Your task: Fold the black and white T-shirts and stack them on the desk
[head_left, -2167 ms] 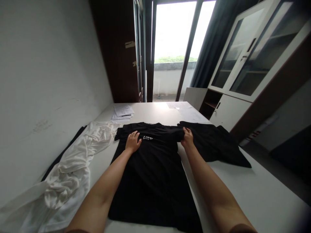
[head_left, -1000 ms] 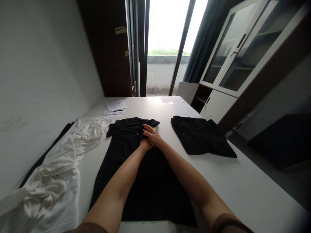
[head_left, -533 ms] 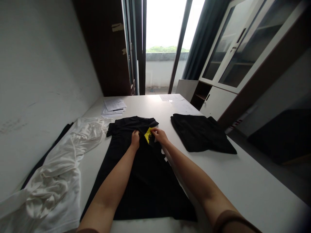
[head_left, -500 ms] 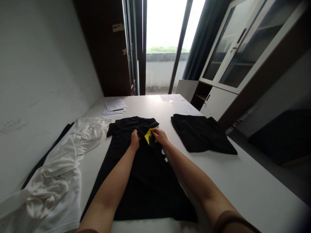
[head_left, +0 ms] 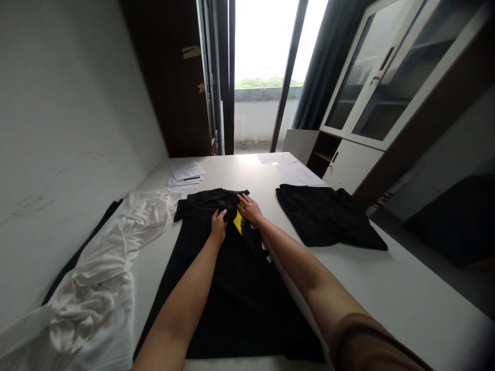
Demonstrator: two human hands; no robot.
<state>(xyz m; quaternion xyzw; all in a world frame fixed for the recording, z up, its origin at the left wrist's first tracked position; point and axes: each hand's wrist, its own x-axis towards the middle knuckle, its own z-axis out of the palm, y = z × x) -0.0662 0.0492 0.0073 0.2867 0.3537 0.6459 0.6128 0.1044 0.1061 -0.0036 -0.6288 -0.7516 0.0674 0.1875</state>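
Note:
A black T-shirt (head_left: 235, 304) with a yellow print lies spread in front of me, its collar end away from me. My left hand (head_left: 219, 224) pinches a bunched fold of its cloth near the upper middle, thumb on top. Just to the right, my right hand (head_left: 249, 208) rests on the shirt beside the yellow patch, its fingers stretched out over the dark fabric. Part of the print is covered by the fold and by this hand. White marks of the print show near my right forearm.
A crumpled white garment (head_left: 104, 273) lies along the left wall, over something dark. To the right is a folded black garment (head_left: 328, 216). Papers with a pen (head_left: 186, 172) and more sheets (head_left: 292, 169) are at the far end of the white table (head_left: 406, 293).
My right hand has gone from pinching the cloth to lying on it with fingers extended, slightly farther away. Less yellow shows, as the fold now covers more. My left hand keeps its hold.

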